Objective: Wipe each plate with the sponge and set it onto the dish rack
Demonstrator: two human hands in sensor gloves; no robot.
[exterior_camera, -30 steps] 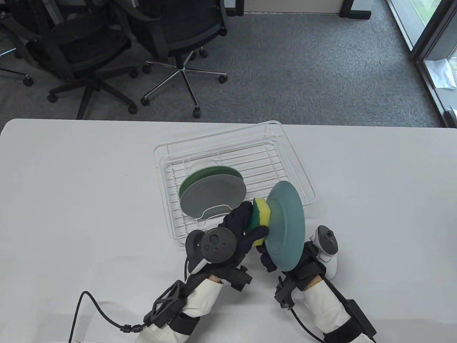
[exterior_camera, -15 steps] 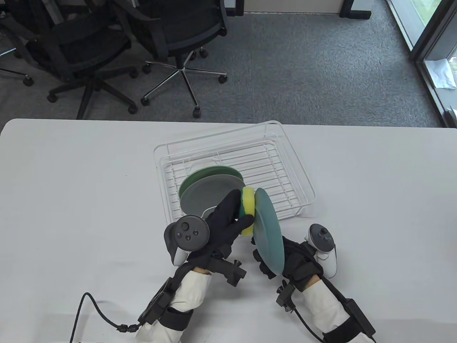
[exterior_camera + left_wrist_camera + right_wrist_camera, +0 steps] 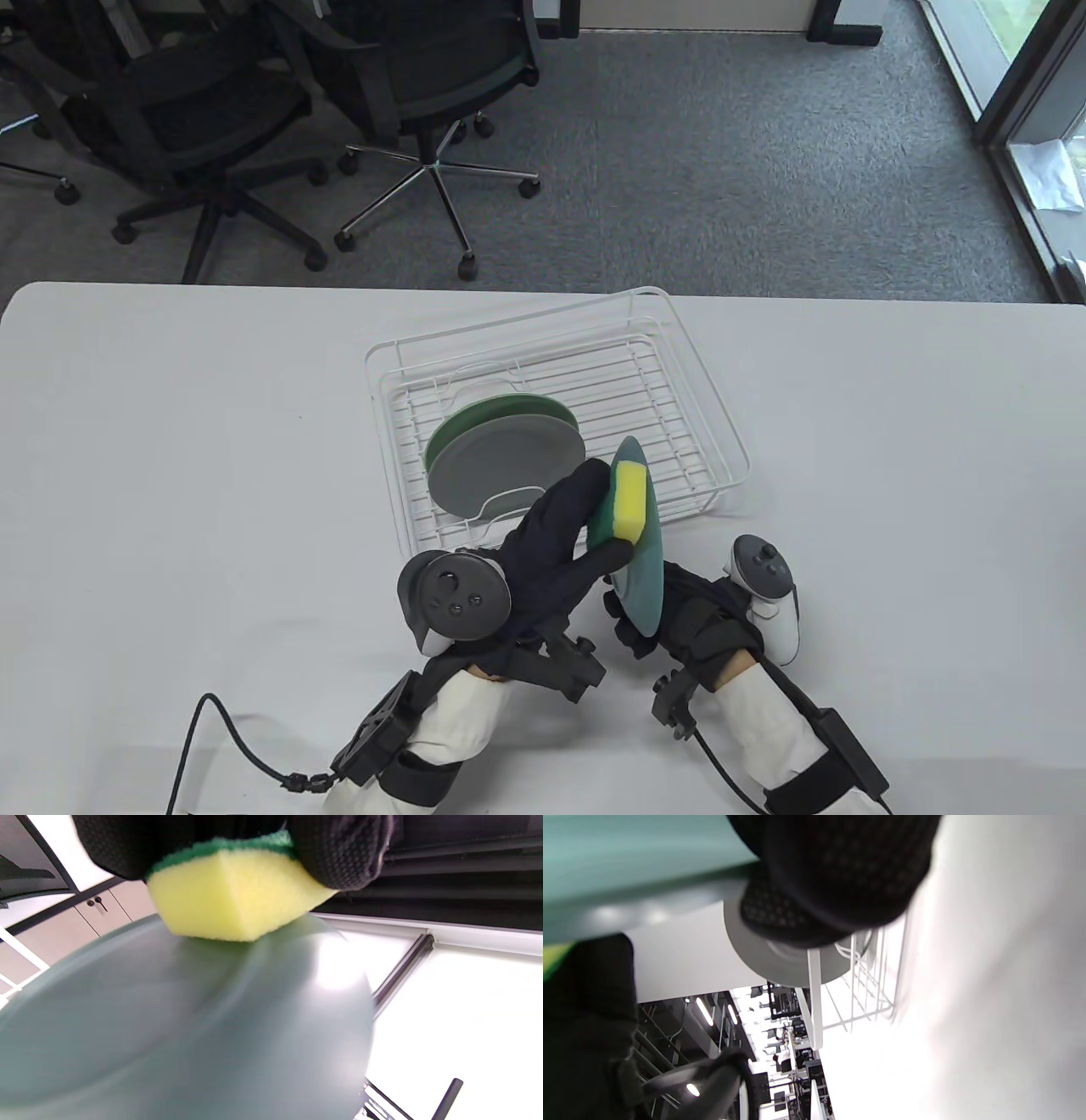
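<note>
Left fingers pinch soft sponge, right fingers clamp plate rim (stiff, likely slick, so hold its edge).

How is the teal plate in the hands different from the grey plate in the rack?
The teal plate is held almost on edge by the right hand, with the sponge against it. The grey plate leans in the dish rack, untouched. Both are round.

Black swivel office chairs stand at eleven o'clock on grey carpet; a glass door at two o'clock.
</note>
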